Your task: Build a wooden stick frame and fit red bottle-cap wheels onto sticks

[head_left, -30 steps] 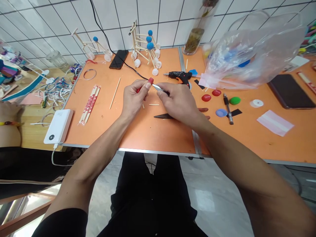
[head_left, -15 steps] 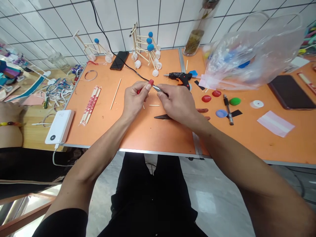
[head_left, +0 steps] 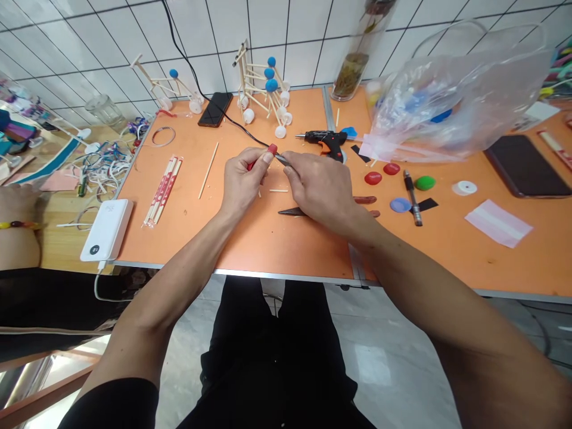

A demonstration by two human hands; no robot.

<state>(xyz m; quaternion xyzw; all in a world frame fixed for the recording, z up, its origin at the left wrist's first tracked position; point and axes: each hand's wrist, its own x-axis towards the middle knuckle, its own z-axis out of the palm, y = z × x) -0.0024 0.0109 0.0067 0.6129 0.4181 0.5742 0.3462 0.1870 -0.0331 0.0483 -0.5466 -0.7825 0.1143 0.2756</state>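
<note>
Thumb and fingers of my left hand [head_left: 245, 176] pinch a small red cap-like piece [head_left: 272, 148], with more red showing between the fingers. My right hand [head_left: 319, 182] is closed around a small knife [head_left: 282, 159]; its metal blade points at the red piece, and the handle is mostly hidden in my grip. Whether the tip touches the piece I cannot tell. Under my right hand lie pliers [head_left: 291, 211] with a dark pointed nose and reddish handles. A short wooden stick [head_left: 279, 190] rests on the table between my hands.
Behind my hands are a glue gun [head_left: 328, 140], a phone [head_left: 215, 109] and a stick model with blue balls [head_left: 254, 86]. Wrapped chopsticks [head_left: 163, 190] and a power bank [head_left: 107, 229] lie left. A plastic bag [head_left: 456, 95] and a pen [head_left: 413, 198] are right. Another person's arm [head_left: 18, 226] rests far left.
The knife blade has shifted slightly in angle, and my right hand has rolled a little at the red piece. My left hand keeps its place.
</note>
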